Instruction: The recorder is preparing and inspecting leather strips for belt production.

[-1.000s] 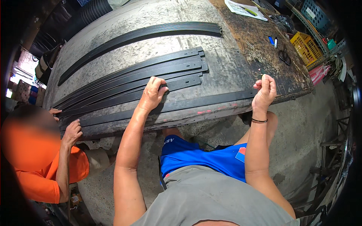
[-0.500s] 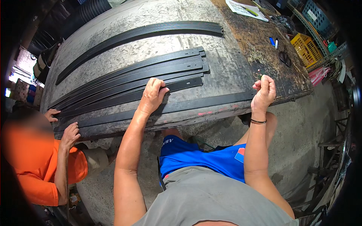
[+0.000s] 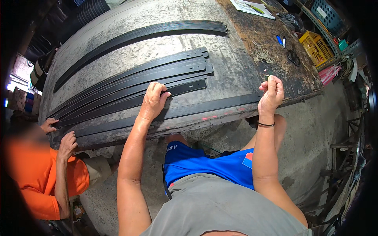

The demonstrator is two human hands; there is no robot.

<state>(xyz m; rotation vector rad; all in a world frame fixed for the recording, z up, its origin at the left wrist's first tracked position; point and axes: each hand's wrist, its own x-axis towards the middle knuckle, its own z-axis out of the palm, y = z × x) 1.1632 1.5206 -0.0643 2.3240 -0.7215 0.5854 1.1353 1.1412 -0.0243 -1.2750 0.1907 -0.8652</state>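
Several long black strips (image 3: 157,76) with stitched edges and slots near their ends lie fanned out on the worktable (image 3: 236,74). One plain black strip (image 3: 212,105) runs along the table's near edge. Above it, by the end of the closest stitched strip, my left hand (image 3: 154,100) is closed with thumb and fingers together. My right hand (image 3: 271,96) is also closed, in a pinch just over the right end of the plain strip. Whatever sits in either pinch is too small or hidden to make out.
A bundle of black strips (image 3: 145,35) lies farther back. Thread scraps (image 3: 263,53), blue and white pens (image 3: 281,41), black scissors (image 3: 293,58) and papers (image 3: 252,8) are at the right. A person in orange rests a hand (image 3: 67,144) at the strips' left ends. A yellow crate (image 3: 315,48) stands beyond.
The whole view has shifted slightly, so things appear a little farther left. My right hand has turned a little, its fingers curled tighter. The strips lie as before.
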